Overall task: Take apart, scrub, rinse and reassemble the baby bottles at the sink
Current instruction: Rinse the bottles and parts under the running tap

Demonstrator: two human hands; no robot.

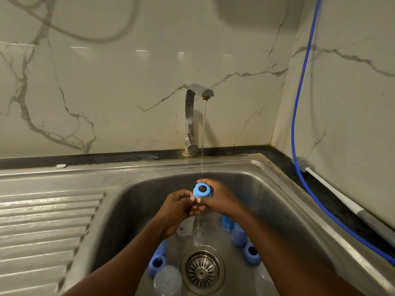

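Note:
A blue bottle collar ring [202, 190] is held under the thin stream of water from the tap [197, 92]. My right hand [218, 198] grips the ring from its right side and from behind. My left hand [181, 205] is close at its lower left, fingers curled, fingertips touching the ring's edge. On the floor of the steel sink [277, 199] lie more blue rings and caps [252, 255] [157, 263] [239, 235] and clear bottle bodies [167, 280] [184, 228], some hidden under my arms.
The drain strainer [202, 271] sits at the middle of the basin. A ribbed draining board [42, 227] lies to the left. On the dark counter to the right are a white-handled bottle brush [333, 189] and a blue hose [303, 82] running up the wall.

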